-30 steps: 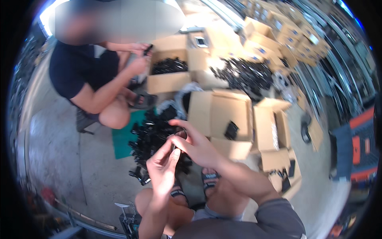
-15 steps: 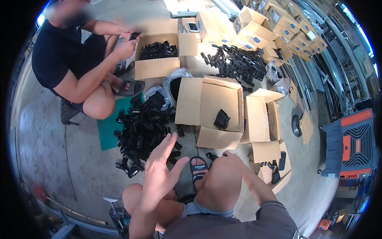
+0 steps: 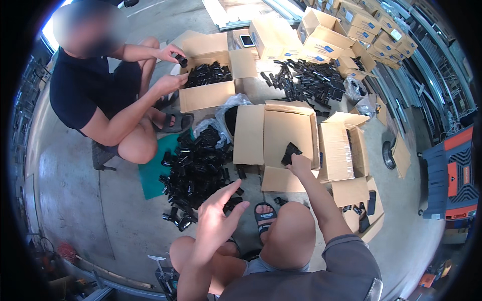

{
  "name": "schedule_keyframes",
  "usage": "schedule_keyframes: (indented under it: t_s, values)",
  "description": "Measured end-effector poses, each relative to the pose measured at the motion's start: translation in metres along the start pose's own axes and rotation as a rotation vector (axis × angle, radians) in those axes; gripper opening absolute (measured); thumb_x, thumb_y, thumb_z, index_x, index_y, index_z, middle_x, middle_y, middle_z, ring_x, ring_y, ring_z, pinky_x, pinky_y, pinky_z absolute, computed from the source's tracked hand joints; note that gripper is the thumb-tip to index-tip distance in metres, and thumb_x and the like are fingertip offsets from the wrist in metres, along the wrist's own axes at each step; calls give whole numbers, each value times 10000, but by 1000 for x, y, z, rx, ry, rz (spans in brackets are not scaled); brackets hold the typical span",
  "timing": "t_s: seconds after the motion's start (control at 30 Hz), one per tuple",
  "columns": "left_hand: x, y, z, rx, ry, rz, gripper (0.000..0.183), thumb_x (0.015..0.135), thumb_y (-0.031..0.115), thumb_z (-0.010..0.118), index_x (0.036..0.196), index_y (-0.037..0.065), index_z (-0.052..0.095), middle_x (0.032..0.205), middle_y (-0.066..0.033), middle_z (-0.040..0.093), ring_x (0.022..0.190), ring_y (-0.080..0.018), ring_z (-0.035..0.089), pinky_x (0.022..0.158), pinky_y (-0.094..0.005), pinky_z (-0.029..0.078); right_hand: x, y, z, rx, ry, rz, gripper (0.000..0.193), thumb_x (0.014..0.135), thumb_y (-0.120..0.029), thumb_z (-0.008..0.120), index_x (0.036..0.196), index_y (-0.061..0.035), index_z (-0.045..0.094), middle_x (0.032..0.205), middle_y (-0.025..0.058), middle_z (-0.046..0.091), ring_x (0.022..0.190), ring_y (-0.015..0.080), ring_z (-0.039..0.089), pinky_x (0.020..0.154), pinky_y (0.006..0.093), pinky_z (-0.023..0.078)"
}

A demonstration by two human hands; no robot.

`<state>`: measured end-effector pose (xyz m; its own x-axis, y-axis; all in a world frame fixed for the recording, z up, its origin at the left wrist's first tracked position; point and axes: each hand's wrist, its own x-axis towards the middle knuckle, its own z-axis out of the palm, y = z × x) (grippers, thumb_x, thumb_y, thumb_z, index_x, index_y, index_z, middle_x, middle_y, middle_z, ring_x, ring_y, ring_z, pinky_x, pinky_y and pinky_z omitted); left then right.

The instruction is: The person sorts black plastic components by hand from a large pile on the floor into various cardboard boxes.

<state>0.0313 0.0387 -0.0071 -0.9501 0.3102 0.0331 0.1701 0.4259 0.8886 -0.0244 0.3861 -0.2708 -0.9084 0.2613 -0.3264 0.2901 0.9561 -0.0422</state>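
My left hand [image 3: 217, 216] is raised with its fingers stretched and thumb apart, holding nothing. It hovers near the lower right of a heap of shiny black plastic fittings [image 3: 193, 165] on the floor. My right hand [image 3: 300, 165] reaches into an open cardboard box [image 3: 281, 123] in front of me. Its fingers are curled down against a small group of black plastic pieces [image 3: 290, 152] in the box; what it grips is hidden. One loose black piece [image 3: 280, 201] lies on the floor by my sandal [image 3: 264, 216].
A co-worker [image 3: 95, 90] squats at the left, holding a black fitting [image 3: 181, 60] over a filled box [image 3: 206, 98]. Further off lies another black heap [image 3: 311, 83]. Boxes [image 3: 339, 150] stand to the right, near a grey-and-orange machine [image 3: 449, 175]. A green mat [image 3: 150, 175] lies under the near heap.
My right hand has moved from beside my knee forward into the open box. My left hand stays raised and open. The co-worker's hands have parted, and the whole view has shifted slightly.
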Motion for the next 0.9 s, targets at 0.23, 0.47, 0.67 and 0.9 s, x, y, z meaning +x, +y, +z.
schedule_keyframes:
  t_s: [0.23, 0.47, 0.67, 0.9]
  values:
    - [3, -1, 1, -30, -38, -83, 462, 814, 138, 760, 1247, 37, 636, 1204, -179, 669, 1121, -322, 650, 966, -375, 500, 23, 9, 39, -274, 223, -50, 264, 773, -269, 730, 938, -81, 646, 921, 120, 658, 982, 306, 617, 805, 412, 529]
    - [3, 0, -3, -10, -19, -32, 442, 820, 142, 757, 1236, 42, 644, 1204, -174, 671, 1110, -324, 653, 959, -382, 504, 8, 17, 8, 25, 137, -71, 248, 845, -219, 643, 1004, -30, 637, 943, 121, 656, 960, 312, 632, 800, 446, 529]
    - [5, -3, -2, 121, 3, 99, 575, 755, 77, 781, 1300, 30, 601, 1291, -193, 619, 1214, -357, 589, 1011, -393, 484, -44, -31, -105, 888, -140, -217, 296, 891, -256, 663, 1017, 5, 604, 862, 115, 679, 790, 202, 653, 722, 360, 522]
    - [-4, 1, 10, 147, 24, 369, 702, 736, -33, 721, 1398, 34, 498, 1346, -184, 559, 1236, -350, 556, 1019, -391, 489, -152, -134, -236, 837, -476, -641, 296, 906, -267, 628, 1008, 8, 664, 799, 80, 673, 755, 133, 616, 685, 305, 488]
